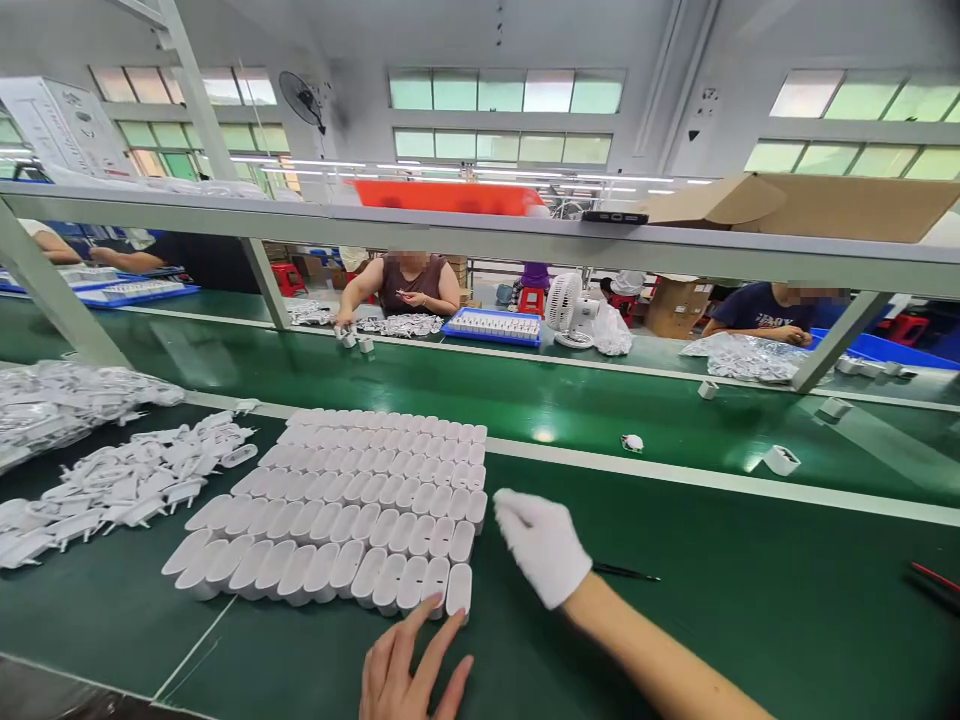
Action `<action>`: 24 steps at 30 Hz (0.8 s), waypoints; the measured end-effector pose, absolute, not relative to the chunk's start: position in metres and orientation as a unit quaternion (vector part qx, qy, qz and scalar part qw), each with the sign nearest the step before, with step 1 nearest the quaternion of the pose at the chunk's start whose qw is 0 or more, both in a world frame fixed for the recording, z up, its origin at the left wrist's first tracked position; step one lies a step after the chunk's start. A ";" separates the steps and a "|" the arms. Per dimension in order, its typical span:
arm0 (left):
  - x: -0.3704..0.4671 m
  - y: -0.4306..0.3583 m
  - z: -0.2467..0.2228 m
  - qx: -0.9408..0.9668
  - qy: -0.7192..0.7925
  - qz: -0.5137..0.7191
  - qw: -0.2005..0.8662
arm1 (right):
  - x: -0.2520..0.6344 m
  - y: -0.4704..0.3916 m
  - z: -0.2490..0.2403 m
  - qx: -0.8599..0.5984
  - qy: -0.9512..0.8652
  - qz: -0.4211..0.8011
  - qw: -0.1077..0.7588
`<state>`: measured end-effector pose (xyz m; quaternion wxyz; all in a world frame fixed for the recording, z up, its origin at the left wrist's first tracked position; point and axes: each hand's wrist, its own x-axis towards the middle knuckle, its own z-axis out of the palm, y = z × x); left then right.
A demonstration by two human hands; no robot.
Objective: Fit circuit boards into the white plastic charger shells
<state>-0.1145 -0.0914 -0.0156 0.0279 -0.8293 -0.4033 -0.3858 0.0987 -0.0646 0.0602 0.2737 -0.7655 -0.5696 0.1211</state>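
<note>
Head: spread fingers (437,648), perhaps on casing (459,586)

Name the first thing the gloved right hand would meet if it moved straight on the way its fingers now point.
The gloved right hand would probably meet a white oval case at its row's right end, though depth is hard to judge.

Bright scene; windows (501,91) glow pale; glare spot on green belt (420,375); wide-angle stretch toward edges.
</note>
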 end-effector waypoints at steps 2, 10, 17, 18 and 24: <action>-0.110 -0.084 -0.006 -0.849 -0.416 -0.314 0.081 | 0.151 -0.054 0.069 -0.821 -0.489 0.091 0.280; -0.103 -0.071 0.004 -0.904 -0.333 -0.253 0.086 | 0.297 -0.024 0.049 -0.939 -0.263 0.051 0.214; -0.059 -0.092 -0.018 -0.909 -0.259 -0.234 -0.229 | 0.306 -0.019 0.029 -0.908 -0.327 0.052 0.255; -0.050 -0.095 -0.018 -0.890 -0.280 -0.235 -0.271 | 0.307 -0.018 0.029 -0.903 -0.334 0.059 0.264; -0.006 -0.096 -0.001 -0.829 -0.309 -0.146 -0.442 | 0.294 -0.012 0.040 -0.849 -0.344 0.144 0.374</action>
